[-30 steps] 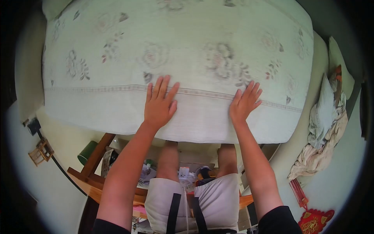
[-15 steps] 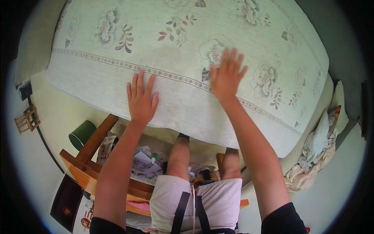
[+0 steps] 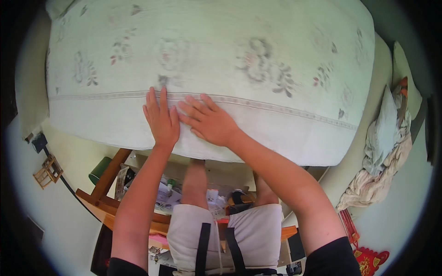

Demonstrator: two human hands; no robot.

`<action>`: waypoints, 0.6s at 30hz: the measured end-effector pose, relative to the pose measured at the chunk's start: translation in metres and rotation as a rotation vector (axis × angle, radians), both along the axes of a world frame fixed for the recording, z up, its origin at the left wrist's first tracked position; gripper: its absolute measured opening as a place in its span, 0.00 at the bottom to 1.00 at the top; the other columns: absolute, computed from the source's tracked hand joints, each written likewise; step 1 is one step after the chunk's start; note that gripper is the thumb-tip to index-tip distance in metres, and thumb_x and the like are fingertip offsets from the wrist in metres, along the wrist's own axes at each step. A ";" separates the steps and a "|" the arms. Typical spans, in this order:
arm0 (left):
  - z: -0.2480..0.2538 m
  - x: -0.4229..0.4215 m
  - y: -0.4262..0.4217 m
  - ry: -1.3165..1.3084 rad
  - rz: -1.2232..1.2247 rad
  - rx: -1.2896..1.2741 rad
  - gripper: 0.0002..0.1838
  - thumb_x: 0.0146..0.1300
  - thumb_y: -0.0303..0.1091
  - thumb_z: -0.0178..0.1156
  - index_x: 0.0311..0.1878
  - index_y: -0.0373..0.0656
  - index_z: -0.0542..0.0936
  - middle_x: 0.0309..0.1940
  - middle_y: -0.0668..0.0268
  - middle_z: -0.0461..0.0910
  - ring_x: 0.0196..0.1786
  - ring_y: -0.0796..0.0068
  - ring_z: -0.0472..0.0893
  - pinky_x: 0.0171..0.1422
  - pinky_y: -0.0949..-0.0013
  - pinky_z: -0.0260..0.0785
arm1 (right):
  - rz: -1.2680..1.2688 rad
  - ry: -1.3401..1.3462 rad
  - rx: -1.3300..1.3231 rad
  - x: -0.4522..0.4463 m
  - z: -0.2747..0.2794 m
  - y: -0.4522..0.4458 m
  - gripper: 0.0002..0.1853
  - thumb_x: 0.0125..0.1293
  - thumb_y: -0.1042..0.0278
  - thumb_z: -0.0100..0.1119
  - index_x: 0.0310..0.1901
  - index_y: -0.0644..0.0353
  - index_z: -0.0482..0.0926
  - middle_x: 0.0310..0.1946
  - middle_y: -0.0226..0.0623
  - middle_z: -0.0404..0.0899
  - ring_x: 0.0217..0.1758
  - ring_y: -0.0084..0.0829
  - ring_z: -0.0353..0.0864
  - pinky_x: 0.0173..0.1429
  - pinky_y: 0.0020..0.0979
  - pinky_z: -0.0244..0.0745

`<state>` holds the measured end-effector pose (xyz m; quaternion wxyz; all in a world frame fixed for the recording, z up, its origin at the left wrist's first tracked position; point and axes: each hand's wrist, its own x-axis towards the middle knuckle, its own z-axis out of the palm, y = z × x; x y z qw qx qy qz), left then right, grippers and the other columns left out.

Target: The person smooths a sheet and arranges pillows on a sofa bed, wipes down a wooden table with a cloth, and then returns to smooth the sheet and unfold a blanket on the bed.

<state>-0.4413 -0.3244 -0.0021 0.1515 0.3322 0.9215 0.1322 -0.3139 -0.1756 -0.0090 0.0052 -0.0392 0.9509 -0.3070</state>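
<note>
A pale bed cover (image 3: 207,60) with printed flowers and a narrow patterned stripe fills the upper part of the view. My left hand (image 3: 161,118) lies on it palm down, fingers stretched out, their tips at the stripe. Close beside it, my right hand (image 3: 212,120) rests on the cover too, with its fingers spread and pointing left toward the left hand. Neither hand holds anything. The cover's front edge (image 3: 221,159) hangs just before my legs.
A wooden frame (image 3: 103,209) with papers and small items stands below, left of my legs. Beyond it are a green bin (image 3: 100,170) and a small wooden stool (image 3: 48,172). Crumpled bedding (image 3: 368,186) lies at the right, near a red hanging ornament (image 3: 368,261).
My right hand has moved left and nearer, from the flowers to beside my left hand, and turned leftward. The view has shifted to the right, with the cover's print blurred.
</note>
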 end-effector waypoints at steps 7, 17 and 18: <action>-0.004 0.135 0.131 0.128 -0.249 -0.072 0.36 0.71 0.41 0.51 0.80 0.43 0.54 0.81 0.48 0.47 0.82 0.44 0.43 0.79 0.31 0.30 | -0.509 -0.197 0.191 0.190 0.004 0.144 0.32 0.70 0.51 0.57 0.74 0.41 0.65 0.78 0.31 0.56 0.82 0.36 0.51 0.82 0.53 0.44; 0.001 0.432 0.326 -0.168 -1.206 0.087 0.35 0.67 0.48 0.56 0.76 0.48 0.64 0.79 0.62 0.57 0.81 0.59 0.54 0.81 0.38 0.41 | -1.335 -0.421 0.245 0.468 0.011 0.209 0.33 0.69 0.57 0.55 0.75 0.45 0.63 0.77 0.43 0.56 0.79 0.47 0.55 0.78 0.58 0.48; -0.001 0.452 0.335 -0.192 -1.259 0.089 0.35 0.67 0.48 0.56 0.76 0.48 0.64 0.79 0.62 0.57 0.81 0.60 0.54 0.81 0.39 0.41 | -1.427 -0.385 0.168 0.488 0.006 0.205 0.33 0.69 0.58 0.54 0.76 0.47 0.62 0.77 0.45 0.57 0.79 0.48 0.55 0.78 0.57 0.49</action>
